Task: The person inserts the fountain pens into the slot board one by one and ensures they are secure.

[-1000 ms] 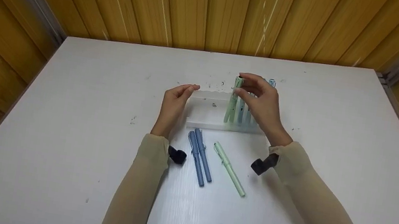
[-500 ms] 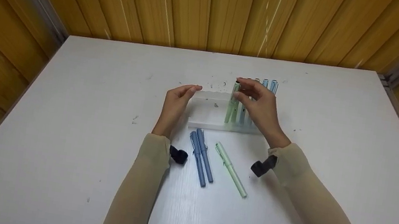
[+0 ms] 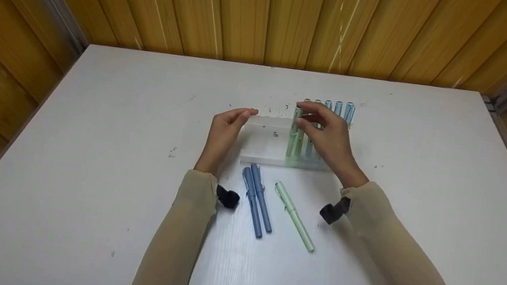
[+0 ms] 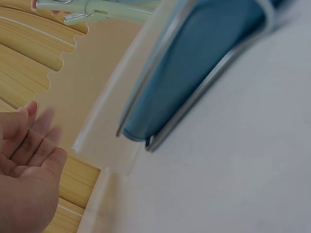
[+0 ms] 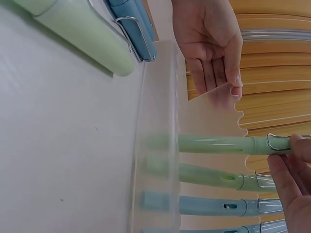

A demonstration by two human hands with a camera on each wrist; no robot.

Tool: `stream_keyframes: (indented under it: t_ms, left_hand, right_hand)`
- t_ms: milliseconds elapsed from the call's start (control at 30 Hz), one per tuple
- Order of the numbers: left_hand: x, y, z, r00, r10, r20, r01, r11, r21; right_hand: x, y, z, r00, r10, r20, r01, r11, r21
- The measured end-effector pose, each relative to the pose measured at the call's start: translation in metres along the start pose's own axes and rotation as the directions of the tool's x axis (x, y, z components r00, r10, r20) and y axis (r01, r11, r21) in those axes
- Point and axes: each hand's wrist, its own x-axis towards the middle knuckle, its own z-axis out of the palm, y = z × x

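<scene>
A translucent pen stand (image 3: 261, 159) with a scalloped back panel stands mid-table. My right hand (image 3: 336, 142) pinches the cap end of a light green pen (image 5: 214, 144), which stands upright with its lower end inside the stand's front trough. Beside that pen, another green pen (image 5: 209, 175) and several blue pens (image 5: 214, 206) stand in a row, partly hidden by the right hand. At the stand's left side, my left hand (image 3: 225, 130) pinches the corner of the back panel (image 5: 209, 109) between thumb and fingers.
Two dark blue pens (image 3: 252, 202) lie side by side in front of the stand. To their right lies a light green pen (image 3: 295, 216). A wood-patterned wall (image 3: 243, 10) rises behind the white table (image 3: 83, 137).
My right hand has lowered slightly with the green pen, which now stands straighter and deeper in the stand. The left hand keeps its hold on the panel.
</scene>
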Motion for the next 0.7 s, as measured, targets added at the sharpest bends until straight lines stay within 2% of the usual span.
stream_keyframes:
  t_ms: [200, 400, 533, 700]
  left_hand:
    - [-0.001, 0.000, 0.000, 1.000, 0.014, 0.000, -0.014, 1.000, -0.001]
    - [-0.001, 0.000, 0.000, 1.000, 0.007, 0.003, -0.007, 1.000, 0.007]
    - [-0.001, 0.000, -0.001, 1.000, -0.002, 0.004, 0.001, 1.000, 0.017]
    - [-0.001, 0.000, -0.001, 1.000, -0.006, 0.009, 0.005, 1.000, 0.025]
  right_hand:
    - [0.003, -0.002, -0.002, 0.999, -0.012, 0.035, 0.014, 0.998, -0.065]
    - [0.006, -0.009, -0.004, 0.995, -0.092, 0.045, 0.098, 0.982, -0.160]
    - [0.007, -0.011, -0.004, 0.987, -0.153, 0.059, 0.162, 0.957, -0.239]
    - [0.009, -0.010, -0.004, 0.971, -0.223, 0.084, 0.238, 0.906, -0.351]
